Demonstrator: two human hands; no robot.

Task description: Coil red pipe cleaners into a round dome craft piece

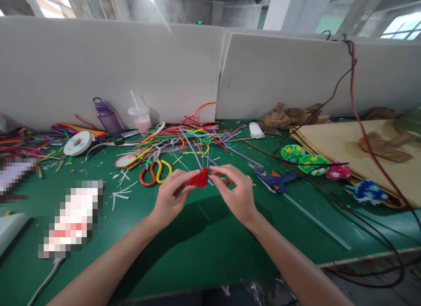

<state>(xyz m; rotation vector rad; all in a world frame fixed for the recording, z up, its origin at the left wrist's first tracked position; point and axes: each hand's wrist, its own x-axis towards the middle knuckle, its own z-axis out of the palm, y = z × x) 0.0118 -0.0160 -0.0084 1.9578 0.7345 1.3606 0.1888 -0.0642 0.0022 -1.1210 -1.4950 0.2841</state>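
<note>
A small red fuzzy piece (199,178), roughly triangular, is held above the green table in front of me. My left hand (173,193) pinches its left side between thumb and fingers. At its right edge, the thumb and index fingertips of my right hand (235,190) close in a pinch. Thin pale strands rise behind the piece; what they attach to is unclear. Scissors (148,176) with one red and one yellow handle loop lie beyond my left hand. A blue glue gun (276,179) with a long clear glue stick (317,221) rests right of my right hand.
Colourful pipe cleaners (184,137) pile up at the back, near a purple bottle (108,117), a lidded cup (140,118) and a white spool (78,143). Decorated fuzzy pieces (312,164) lie by brown paper (342,139) on the right. Cables (357,108) hang there.
</note>
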